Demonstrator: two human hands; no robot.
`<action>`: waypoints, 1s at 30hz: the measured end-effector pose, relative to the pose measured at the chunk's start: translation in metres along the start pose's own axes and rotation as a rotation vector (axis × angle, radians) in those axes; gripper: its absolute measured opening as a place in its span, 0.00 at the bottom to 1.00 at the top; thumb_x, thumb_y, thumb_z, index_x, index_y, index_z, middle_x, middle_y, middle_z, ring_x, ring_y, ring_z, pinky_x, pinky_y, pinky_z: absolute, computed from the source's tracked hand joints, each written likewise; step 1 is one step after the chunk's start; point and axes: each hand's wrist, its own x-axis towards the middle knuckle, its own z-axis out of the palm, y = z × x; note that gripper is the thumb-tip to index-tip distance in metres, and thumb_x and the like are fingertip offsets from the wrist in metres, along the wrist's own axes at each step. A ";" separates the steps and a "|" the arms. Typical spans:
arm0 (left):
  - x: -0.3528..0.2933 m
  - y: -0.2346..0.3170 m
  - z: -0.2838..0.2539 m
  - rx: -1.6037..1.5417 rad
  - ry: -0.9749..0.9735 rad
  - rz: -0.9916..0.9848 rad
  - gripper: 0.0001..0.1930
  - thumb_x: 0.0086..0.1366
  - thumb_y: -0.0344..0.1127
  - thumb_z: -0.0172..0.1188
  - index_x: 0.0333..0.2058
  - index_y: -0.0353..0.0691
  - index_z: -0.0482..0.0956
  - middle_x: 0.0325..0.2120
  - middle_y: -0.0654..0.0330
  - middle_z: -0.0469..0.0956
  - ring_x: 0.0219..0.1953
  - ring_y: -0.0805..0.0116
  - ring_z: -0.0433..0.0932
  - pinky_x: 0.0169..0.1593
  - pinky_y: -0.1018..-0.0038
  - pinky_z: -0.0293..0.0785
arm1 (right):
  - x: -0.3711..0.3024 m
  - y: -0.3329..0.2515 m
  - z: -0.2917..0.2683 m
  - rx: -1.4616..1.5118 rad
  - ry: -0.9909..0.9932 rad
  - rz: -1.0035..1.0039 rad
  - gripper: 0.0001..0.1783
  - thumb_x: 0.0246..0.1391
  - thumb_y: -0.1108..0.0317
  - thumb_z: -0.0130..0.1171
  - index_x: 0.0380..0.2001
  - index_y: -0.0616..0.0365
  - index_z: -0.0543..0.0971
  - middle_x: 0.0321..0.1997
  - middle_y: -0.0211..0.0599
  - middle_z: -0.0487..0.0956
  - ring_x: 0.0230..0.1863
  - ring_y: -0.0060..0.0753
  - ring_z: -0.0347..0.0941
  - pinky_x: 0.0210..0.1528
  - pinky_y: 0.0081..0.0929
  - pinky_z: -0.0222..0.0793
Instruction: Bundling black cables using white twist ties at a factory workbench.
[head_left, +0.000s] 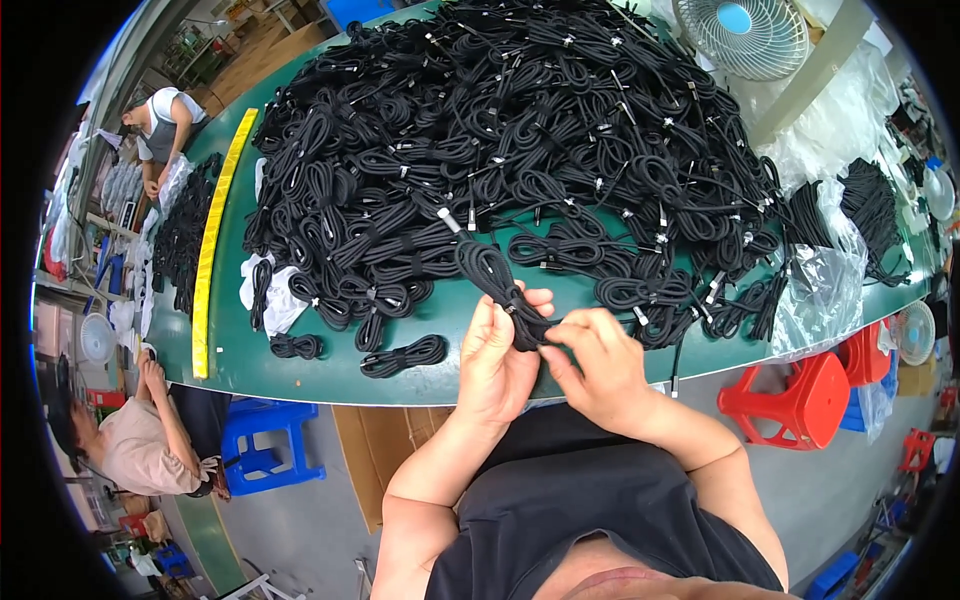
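Note:
A coiled black cable (pixel 487 268) is held above the front edge of the green table, its loops bunched together. One end with a pale connector (pixel 449 221) sticks out at the top left of the coil. My left hand (pixel 497 352) is closed around the lower part of the coil, thumb and fingers on either side. From the right, my right hand (pixel 603 368) pinches at the coil's lower end with thumb and forefinger; exactly what lies between those fingertips is too small to make out. A large heap of coiled black cables (pixel 480 120) covers the table just beyond both hands.
Loose coils (pixel 404 356) lie on the green table (pixel 330 375) at the near left. A yellow strip (pixel 222 240) crosses the left side. Clear plastic bags (pixel 822 295), a fan (pixel 745 35) and red stools (pixel 790 405) are right; two people are left, near a blue stool (pixel 268 440).

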 end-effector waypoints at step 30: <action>-0.010 -0.010 0.006 0.118 0.014 -0.064 0.20 0.60 0.37 0.57 0.49 0.39 0.65 0.46 0.52 0.71 0.46 0.65 0.71 0.52 0.68 0.68 | 0.008 -0.001 -0.004 0.045 0.026 0.054 0.09 0.40 0.74 0.61 0.27 0.59 0.71 0.22 0.35 0.70 0.23 0.36 0.71 0.21 0.30 0.67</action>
